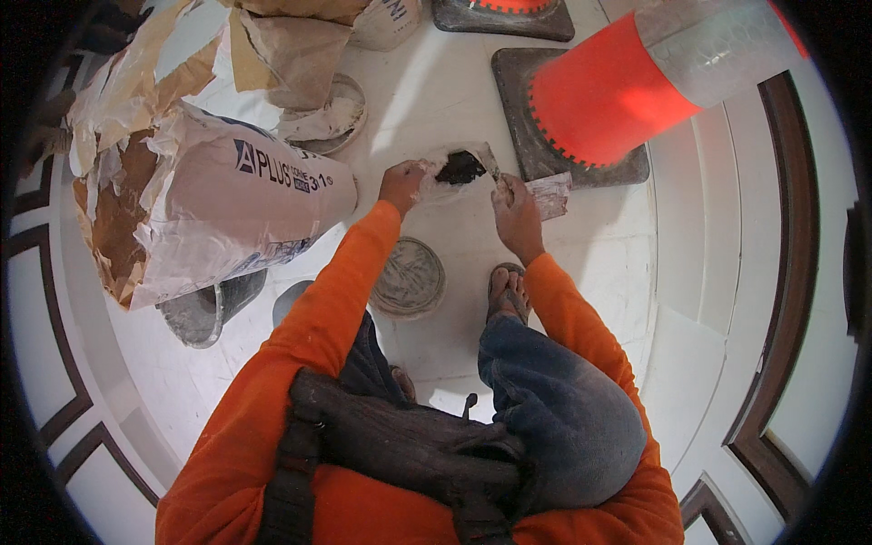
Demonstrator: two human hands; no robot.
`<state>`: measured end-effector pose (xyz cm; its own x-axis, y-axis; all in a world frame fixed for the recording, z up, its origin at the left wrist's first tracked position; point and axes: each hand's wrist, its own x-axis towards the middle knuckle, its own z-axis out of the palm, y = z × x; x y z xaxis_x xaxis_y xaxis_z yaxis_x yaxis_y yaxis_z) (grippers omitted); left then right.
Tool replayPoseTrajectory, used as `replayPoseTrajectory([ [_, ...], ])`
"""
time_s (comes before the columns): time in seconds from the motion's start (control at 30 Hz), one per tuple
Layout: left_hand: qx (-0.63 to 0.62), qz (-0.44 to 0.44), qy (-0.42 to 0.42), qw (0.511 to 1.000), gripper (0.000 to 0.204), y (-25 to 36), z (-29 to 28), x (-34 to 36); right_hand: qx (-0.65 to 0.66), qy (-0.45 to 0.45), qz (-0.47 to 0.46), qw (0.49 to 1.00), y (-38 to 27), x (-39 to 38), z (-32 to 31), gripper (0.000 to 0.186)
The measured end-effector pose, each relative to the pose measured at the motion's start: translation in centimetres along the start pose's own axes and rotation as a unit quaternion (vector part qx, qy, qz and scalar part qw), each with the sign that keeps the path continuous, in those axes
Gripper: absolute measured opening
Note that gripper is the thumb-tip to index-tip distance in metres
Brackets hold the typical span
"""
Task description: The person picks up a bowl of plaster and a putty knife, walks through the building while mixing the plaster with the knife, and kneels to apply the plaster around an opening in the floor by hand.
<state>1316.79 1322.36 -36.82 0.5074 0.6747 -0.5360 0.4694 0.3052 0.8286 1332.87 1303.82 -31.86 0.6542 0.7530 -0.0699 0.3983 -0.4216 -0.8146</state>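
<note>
A small clear plastic bag (480, 156) with black powder (461, 168) inside lies spread between my hands, low over the pale floor. My left hand (405, 185) is closed on the bag's left edge, its fingers smeared with white. At the bag's right side, my right hand (518, 218) pinches the edge between thumb and fingers. Just beside the right hand lies a flat pinkish-white piece (550, 196) whose kind I cannot make out. Nearer to me, between my feet, stands a round container (409, 277) with a grey-white, smeared top.
A large torn paper sack (245, 204) fills the left, with a dark bucket (213, 309) under it. Behind it sits a round tub (338, 118) with white residue. An orange traffic cone (609, 91) on a black base stands at the right, near the white wall (695, 218).
</note>
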Motion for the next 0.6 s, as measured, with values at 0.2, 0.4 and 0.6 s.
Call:
replayPoseTrajectory([
  [0.2,-0.161,-0.013,0.086,0.983,0.039,-4.6,-1.4,2.8,0.045,-0.061,0.033,0.997,-1.9,-2.0,1.9,0.033],
  [0.4,0.008,0.079,0.16,0.984,0.044,-1.8,2.6,1.1,0.116,-0.087,0.101,0.984,2.1,-1.8,-1.2,0.028],
  [0.6,0.352,0.315,0.045,0.88,0.059,-6.2,-3.1,3.5,0.427,-0.114,0.316,0.84,-1.0,-2.4,0.5,0.023],
])
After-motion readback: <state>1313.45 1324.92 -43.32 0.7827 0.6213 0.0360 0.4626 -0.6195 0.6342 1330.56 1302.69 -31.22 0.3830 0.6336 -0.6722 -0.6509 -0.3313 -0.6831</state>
